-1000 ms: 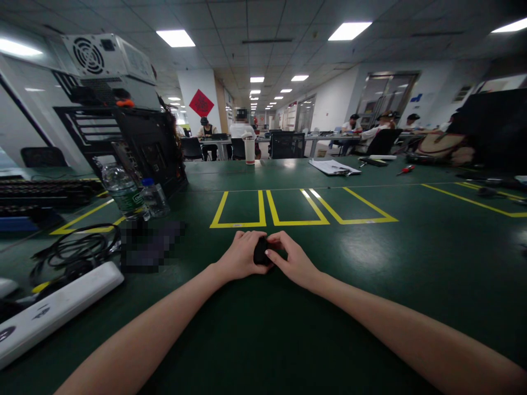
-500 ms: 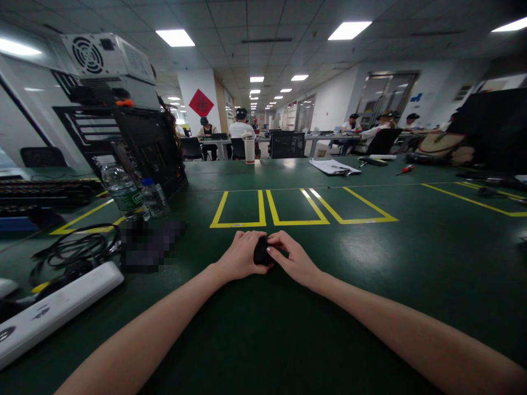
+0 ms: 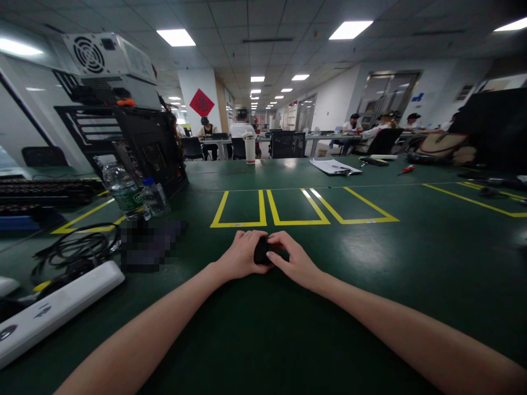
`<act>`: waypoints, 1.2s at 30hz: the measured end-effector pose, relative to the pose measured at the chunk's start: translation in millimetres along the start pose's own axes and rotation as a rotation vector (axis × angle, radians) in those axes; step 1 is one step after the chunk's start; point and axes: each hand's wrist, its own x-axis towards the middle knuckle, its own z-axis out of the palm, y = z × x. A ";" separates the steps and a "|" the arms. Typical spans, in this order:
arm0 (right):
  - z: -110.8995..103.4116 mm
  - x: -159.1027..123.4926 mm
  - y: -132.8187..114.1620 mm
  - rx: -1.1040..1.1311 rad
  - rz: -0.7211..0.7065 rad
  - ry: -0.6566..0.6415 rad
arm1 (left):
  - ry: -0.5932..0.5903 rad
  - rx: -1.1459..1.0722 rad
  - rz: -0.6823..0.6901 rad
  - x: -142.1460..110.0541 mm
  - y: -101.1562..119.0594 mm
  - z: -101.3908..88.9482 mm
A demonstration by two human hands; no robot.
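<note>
A small black object [image 3: 262,251] with a rounded outline sits between my two hands, low over the green table [image 3: 263,329]; its kind cannot be made out. My left hand [image 3: 244,254] wraps round its left side, fingers over the far edge and thumb along the near one. From the right, my right hand [image 3: 293,259] has its fingertips and thumb on the object's right side, gripping it. Fingers cover much of the black object. Just beyond both hands, yellow tape outlines [image 3: 239,225] mark the tabletop.
To the left lie a white power strip [image 3: 61,312], coiled black cable [image 3: 78,247], a water bottle [image 3: 122,189] and a smaller bottle [image 3: 155,198] beside a computer case [image 3: 144,148]. Farther off are a cup [image 3: 250,150], a clipboard [image 3: 334,167] and a red screwdriver [image 3: 407,170]. Several people sit behind.
My right thumb has shifted very slightly on the black object. Both hands otherwise keep the same place and hold.
</note>
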 end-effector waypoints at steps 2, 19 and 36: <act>-0.1 0.5 -0.4 -0.012 -0.006 0.019 | 0.004 -0.011 0.005 0.6 -0.6 0.1; 0.5 -0.7 -0.6 -0.067 -0.054 0.037 | 0.013 -0.020 -0.001 0.9 -1.4 2.0; -1.4 0.0 -1.9 -0.046 -0.006 0.006 | 0.005 -0.010 -0.006 1.3 -1.4 1.4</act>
